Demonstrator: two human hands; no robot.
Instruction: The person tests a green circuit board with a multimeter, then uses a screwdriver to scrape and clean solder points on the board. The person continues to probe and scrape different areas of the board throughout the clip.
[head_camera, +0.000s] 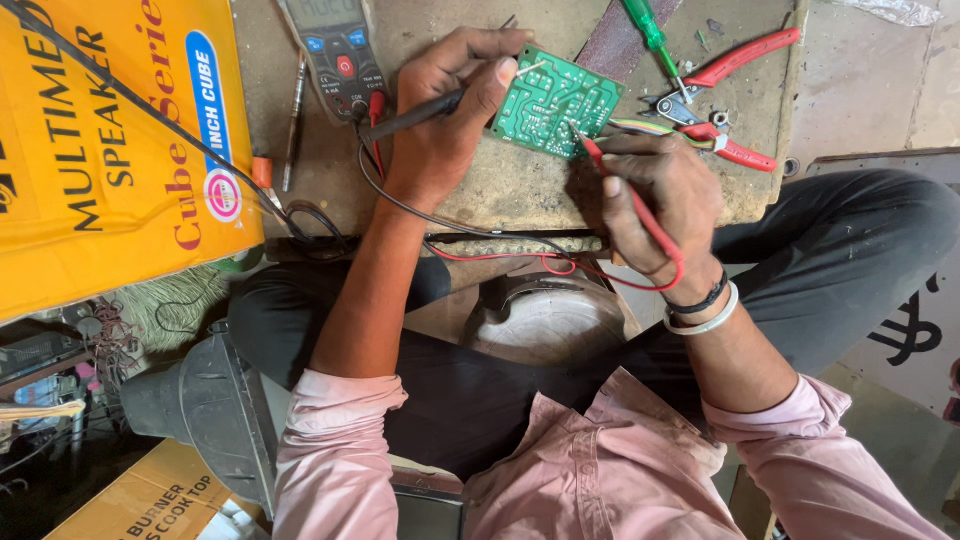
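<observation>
Circuit board (556, 102): our fingers cover its near corner.
Left grip (445, 110): clamped on black probe (412, 114).
Right grip (655, 185): clamped on red probe (625, 190).
Multimeter (335, 50): top cut off.

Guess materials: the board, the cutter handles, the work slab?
Board: green laminate, likely fibreglass, matte, with pale traces showing. Cutter handles: red plastic or rubber sleeves, slightly glossy, over grey metal. Slab: probably stone or concrete, rough, dull and stained.
</observation>
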